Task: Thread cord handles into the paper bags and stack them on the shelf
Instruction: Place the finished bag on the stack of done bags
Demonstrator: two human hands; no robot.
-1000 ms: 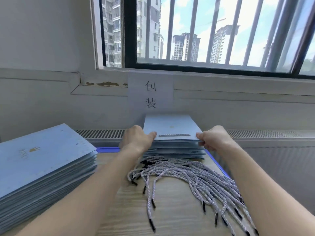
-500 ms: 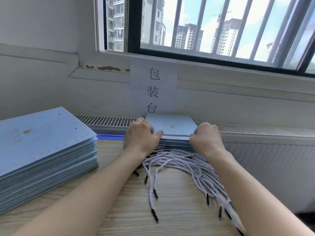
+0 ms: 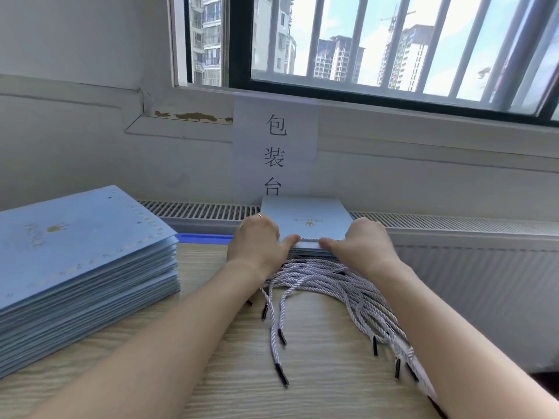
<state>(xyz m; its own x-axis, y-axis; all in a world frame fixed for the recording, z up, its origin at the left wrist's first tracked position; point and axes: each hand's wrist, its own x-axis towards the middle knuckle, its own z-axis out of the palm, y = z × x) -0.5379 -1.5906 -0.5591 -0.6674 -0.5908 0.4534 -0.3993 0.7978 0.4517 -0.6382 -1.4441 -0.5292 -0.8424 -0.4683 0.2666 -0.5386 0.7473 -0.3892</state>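
A small stack of flat light-blue paper bags (image 3: 308, 220) lies at the back of the wooden table (image 3: 230, 370), against the radiator grille. Its top bag shows a gold crown mark and a cord handle along its near edge. My left hand (image 3: 257, 241) grips the near left corner of that top bag, thumb on top. My right hand (image 3: 361, 241) grips the near right corner the same way. A bundle of white twisted cords (image 3: 338, 293) with black tips spreads on the table just in front of the stack, partly under my forearms.
A tall stack of flat light-blue bags (image 3: 78, 261) fills the table's left side. A paper sign (image 3: 275, 152) with printed characters hangs on the wall behind. The radiator grille (image 3: 196, 210) runs along the back below the barred window. The table's right edge drops off beside the cords.
Both hands have drawn closer together along the top bag's near edge. The view has moved in and tilted, so the stack sits smaller and farther up.
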